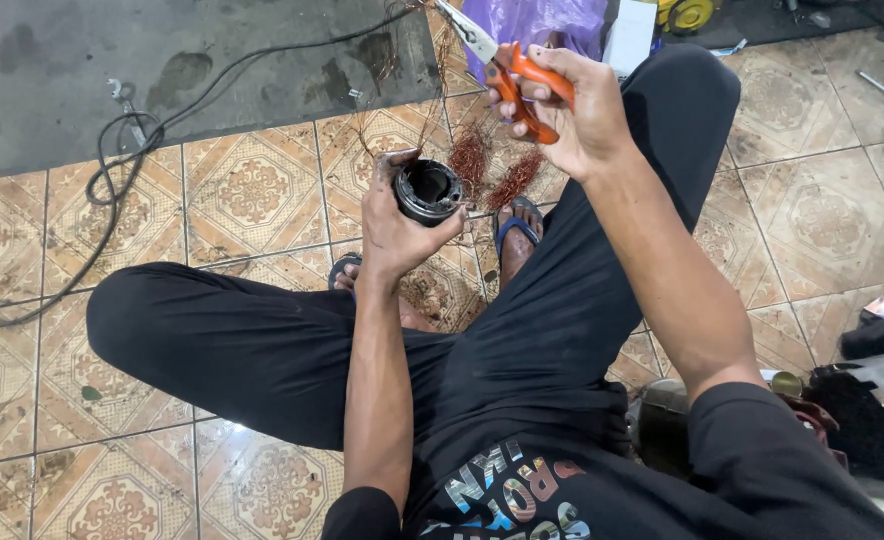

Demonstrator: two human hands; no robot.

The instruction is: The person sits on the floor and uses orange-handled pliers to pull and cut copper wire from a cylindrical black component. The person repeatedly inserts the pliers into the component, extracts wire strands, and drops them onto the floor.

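Nearest to me, I sit cross-legged on the tiled floor (252, 190) in dark trousers. My left hand (394, 225) reaches forward over my knees, its grip closed around the side of a black round motor stator (428, 190), held upright with its open bore facing up. The bore looks dark and hollow; I cannot tell whether any winding remains inside it. Thin copper wire strands (432, 90) rise from the stator rim toward the upper edge of the view. My right hand (572, 110) is raised above and to the right of the stator, its grip closed on the orange handles of a pair of pliers (510, 75); the metal nose points up and left, near the wire strands. Just beyond the stator, loose bundles of copper wire (492, 170) lie on the tiles beside my sandalled foot (517, 235). Farther left, a black cable (112, 190) loops across the floor onto a grey mat (162, 70). At the far top, a purple plastic bag (552, 20) sits near a white box (630, 35); its contents are not visible.
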